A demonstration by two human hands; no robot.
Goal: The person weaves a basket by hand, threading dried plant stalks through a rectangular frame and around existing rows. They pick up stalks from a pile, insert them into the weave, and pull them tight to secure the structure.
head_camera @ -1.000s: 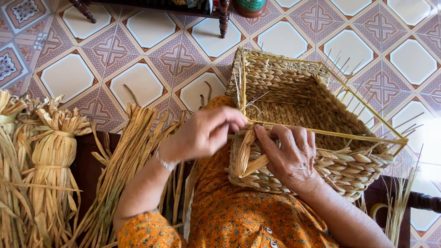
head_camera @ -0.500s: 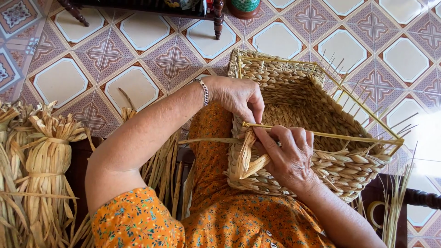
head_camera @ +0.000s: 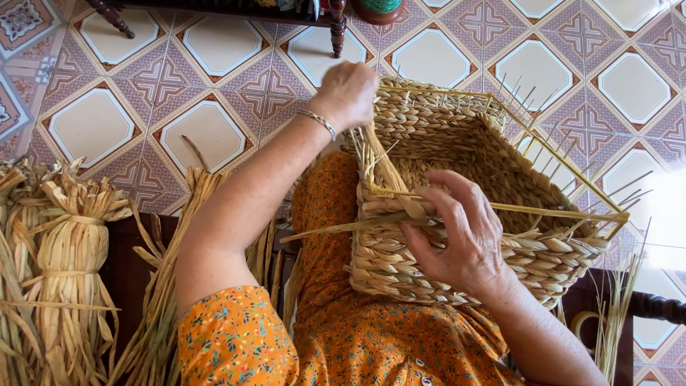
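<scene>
A square woven straw basket (head_camera: 464,143) with a thin yellow frame rests on my lap, over orange flowered cloth. My right hand (head_camera: 464,236) presses on the near wall of the basket and pinches a flat straw strand (head_camera: 336,229) that sticks out to the left. My left hand (head_camera: 348,93), with a bracelet at the wrist, is raised over the basket's far left corner, fingers closed on straw at the rim.
Tied bundles of dried straw (head_camera: 64,264) stand at my left, with loose stalks (head_camera: 171,286) beside my left arm. Patterned floor tiles (head_camera: 214,129) lie beyond. Dark furniture legs (head_camera: 337,28) stand at the top. Thin stalks (head_camera: 614,322) rise at lower right.
My left hand has lifted from the near rim and travelled up to the basket's far left corner. The basket has turned slightly. My right hand stays on the near wall.
</scene>
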